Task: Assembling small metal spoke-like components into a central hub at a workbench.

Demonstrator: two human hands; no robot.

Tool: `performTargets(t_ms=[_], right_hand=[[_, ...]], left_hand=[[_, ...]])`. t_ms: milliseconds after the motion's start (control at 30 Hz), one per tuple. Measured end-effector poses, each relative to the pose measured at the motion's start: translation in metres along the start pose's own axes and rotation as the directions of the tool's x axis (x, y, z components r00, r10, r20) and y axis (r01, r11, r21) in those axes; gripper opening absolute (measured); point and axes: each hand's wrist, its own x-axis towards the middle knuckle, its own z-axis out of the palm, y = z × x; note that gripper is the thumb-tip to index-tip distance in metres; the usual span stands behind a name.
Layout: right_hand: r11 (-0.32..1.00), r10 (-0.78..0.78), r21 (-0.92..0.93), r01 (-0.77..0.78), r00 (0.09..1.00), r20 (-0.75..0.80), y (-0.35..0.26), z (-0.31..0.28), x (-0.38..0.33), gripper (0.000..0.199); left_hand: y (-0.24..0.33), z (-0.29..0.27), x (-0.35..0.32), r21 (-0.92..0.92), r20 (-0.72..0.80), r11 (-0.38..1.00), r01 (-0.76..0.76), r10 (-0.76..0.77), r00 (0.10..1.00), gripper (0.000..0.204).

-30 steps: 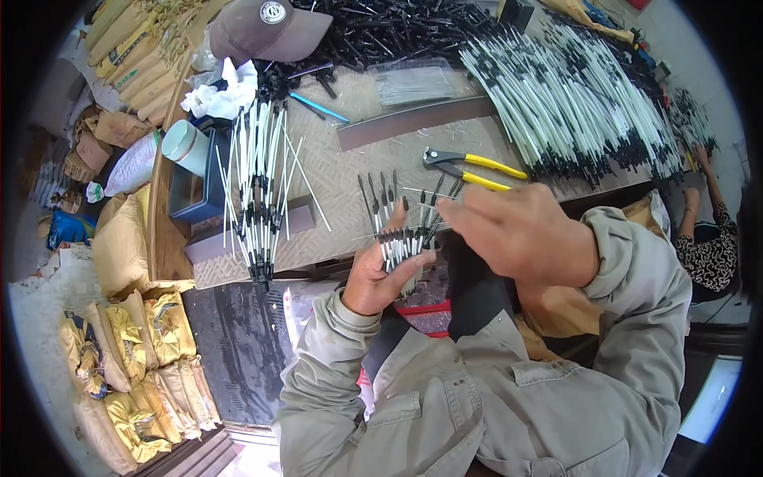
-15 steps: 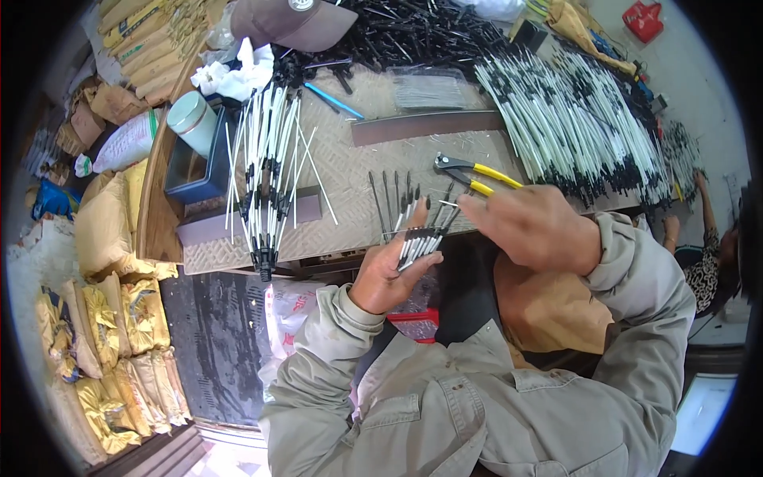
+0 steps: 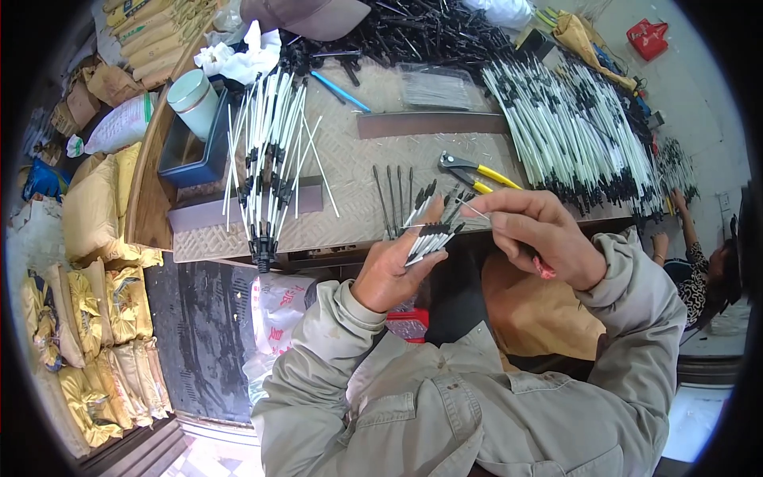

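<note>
My left hand (image 3: 385,274) is closed around a small bundle of white rods with black ends (image 3: 429,243), held just past the table's near edge. To its right, my right hand (image 3: 548,238) pinches a thin metal wire (image 3: 474,210) between thumb and finger. The wire slants toward the black ends of the bundle; whether it touches them I cannot tell. A small red thing (image 3: 544,269) shows at the right hand's lower fingers. Several thin black sticks (image 3: 389,199) stand behind the left hand. Yellow-handled nippers (image 3: 477,171) lie on the table beyond my right hand.
A large pile of white rods (image 3: 564,135) covers the table's right side. Another bundle (image 3: 270,159) lies at the left, beside a blue bin (image 3: 195,168) with a jar (image 3: 192,103). Black parts (image 3: 429,32) are heaped at the back. Another person's arm (image 3: 690,222) shows far right.
My right hand has drawn slightly away to the right and turned, so the pinched wire and a red bit show. The left hand still holds its bundle. The whole view has shifted slightly.
</note>
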Motion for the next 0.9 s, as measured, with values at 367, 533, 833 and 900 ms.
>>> performTargets(t_ms=[367,533,833,900], right_hand=[[0.937,-0.124,0.332,0.108,0.992,0.028,0.044,0.008,0.002,0.035],[0.965,-0.156,0.196,0.175,0.982,-0.109,0.051,0.018,-0.001,0.033],[-0.479,-0.542,-0.868,0.128,0.735,0.408,-0.007,-0.014,-0.016,0.036],[-0.298,-0.588,-0.93,0.215,0.727,0.356,-0.004,-0.033,-0.021,0.031]], left_hand=[[0.0,-0.003,0.005,0.023,0.024,0.997,-0.079,0.078,0.997,0.044],[-0.002,-0.002,0.004,0.034,0.06,0.998,-0.049,0.047,0.997,0.045],[-0.011,0.006,0.012,0.05,0.023,0.996,-0.072,0.071,0.997,0.04],[-0.008,0.014,0.017,0.083,-0.029,0.996,-0.023,0.026,0.999,0.038]])
